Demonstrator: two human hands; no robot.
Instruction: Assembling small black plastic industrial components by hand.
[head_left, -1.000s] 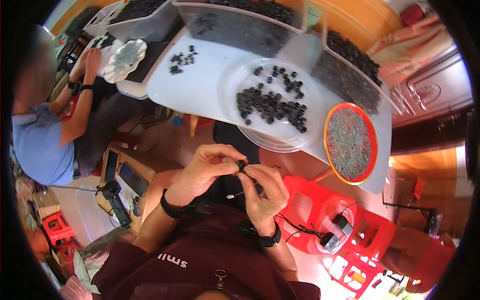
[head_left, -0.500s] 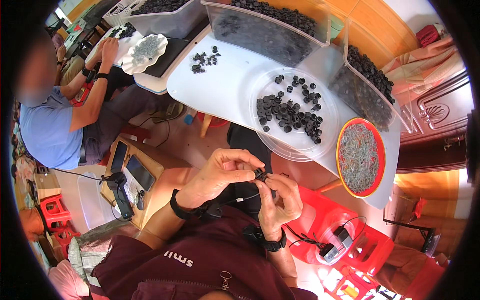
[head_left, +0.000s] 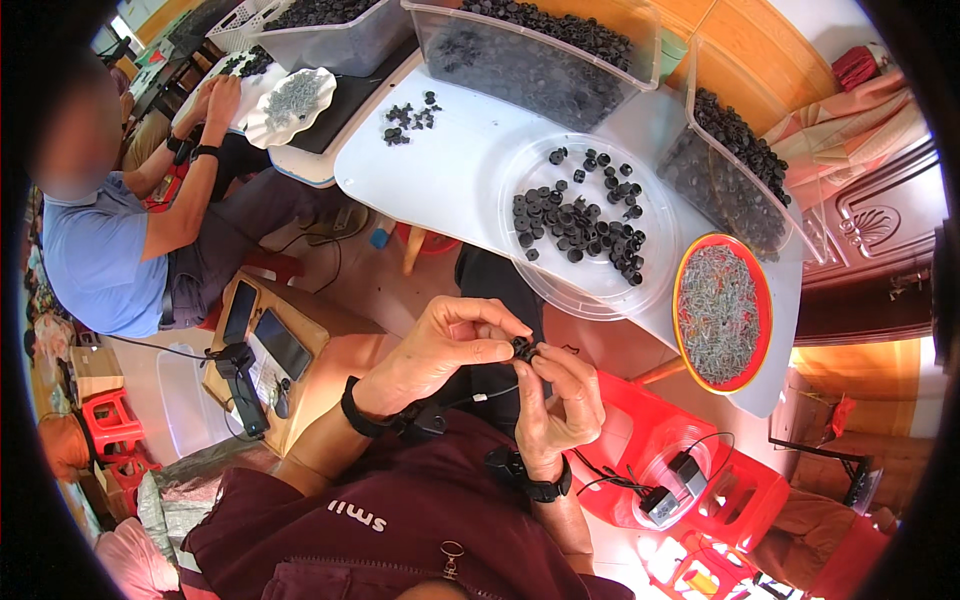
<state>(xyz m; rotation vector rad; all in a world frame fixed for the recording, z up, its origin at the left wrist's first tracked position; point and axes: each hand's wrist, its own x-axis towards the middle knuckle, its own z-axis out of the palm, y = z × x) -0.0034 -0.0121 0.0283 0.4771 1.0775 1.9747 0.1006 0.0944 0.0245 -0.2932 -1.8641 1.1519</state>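
Note:
Over my lap, both hands meet at a small black plastic part (head_left: 523,349). My left hand (head_left: 440,345) pinches it between thumb and fingertips from the left. From the right, the thumb and fingers of my right hand (head_left: 562,400) close on the same part; its details are mostly covered. Beyond my hands, a clear round tray (head_left: 655,215) on the white table (head_left: 450,160) holds loose black round parts (head_left: 575,225). Right of the tray stands a red bowl with a yellow rim (head_left: 768,315), filled with thin metal pins (head_left: 715,310).
Clear bins (head_left: 520,80) of black parts line the table's back, and a small pile of black pieces (head_left: 408,120) lies at its left. A person (head_left: 110,240) works at the left beside a white scalloped dish (head_left: 290,108). Red stools (head_left: 640,430) with cables stand at my right.
The black part has turned slightly between my fingertips. Both hands stay in almost the same place, and the tray and bowl have not moved.

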